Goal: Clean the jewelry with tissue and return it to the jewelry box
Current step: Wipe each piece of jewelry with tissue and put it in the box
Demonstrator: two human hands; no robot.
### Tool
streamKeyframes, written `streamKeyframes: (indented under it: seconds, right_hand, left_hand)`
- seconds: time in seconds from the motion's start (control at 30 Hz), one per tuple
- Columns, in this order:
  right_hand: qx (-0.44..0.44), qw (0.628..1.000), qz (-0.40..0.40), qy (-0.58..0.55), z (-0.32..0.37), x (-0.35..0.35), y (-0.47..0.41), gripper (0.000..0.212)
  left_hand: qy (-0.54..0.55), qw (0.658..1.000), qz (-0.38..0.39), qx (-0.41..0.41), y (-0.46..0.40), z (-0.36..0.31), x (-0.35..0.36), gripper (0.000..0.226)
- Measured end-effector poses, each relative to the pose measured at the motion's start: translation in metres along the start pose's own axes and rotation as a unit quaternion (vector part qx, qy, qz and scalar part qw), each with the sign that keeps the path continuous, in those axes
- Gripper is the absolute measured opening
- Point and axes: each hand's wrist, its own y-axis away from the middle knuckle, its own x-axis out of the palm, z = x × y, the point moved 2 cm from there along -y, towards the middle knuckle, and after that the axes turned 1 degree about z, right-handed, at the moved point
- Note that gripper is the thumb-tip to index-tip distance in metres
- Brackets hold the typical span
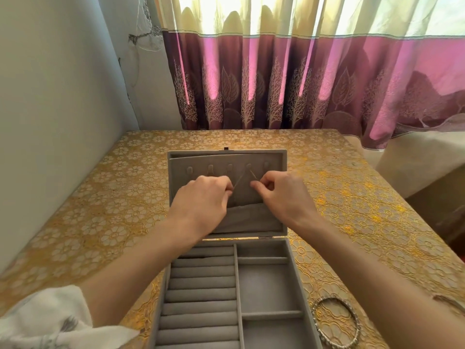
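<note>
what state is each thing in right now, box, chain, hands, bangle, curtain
jewelry box: open, compartments in view look empty
lid: laid back flat on the table
necklace chain: hung over the fourth lid hook, both ends pulled down and apart
left hand: pinches one end of the chain
right hand: pinches the other end
bangle: lying flat on the tablecloth, right of the box
curtain: drawn shut

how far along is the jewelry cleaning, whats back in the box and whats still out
Done: nothing certain; the tray compartments of the jewelry box show no pieces. In hand: the left hand and right hand each pinch one side of a thin chain necklace draped over a hook in the open lid, apparently hanging it. Left: a bangle lies on the table right of the box. No tissue is clearly in view.
</note>
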Motion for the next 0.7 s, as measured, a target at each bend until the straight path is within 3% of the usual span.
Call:
streamKeyframes:
  seconds: [0.2, 0.53, 0.7]
  right_hand:
    - [-0.044, 0.998, 0.031, 0.037, 0.005, -0.002, 0.008, 0.023]
    - [0.003, 0.998, 0.055, 0.007, 0.001, -0.003, 0.01, 0.024]
    - [0.018, 0.997, 0.07, 0.02, -0.002, -0.001, 0.009, 0.021]
  left_hand:
    - [0.062, 0.998, 0.031, 0.01, -0.012, -0.002, -0.016, 0.018]
    - [0.259, 0.964, -0.065, -0.007, -0.027, -0.019, -0.013, 0.019]
    - [0.201, 0.979, 0.011, -0.021, -0.013, -0.017, 0.013, 0.02]
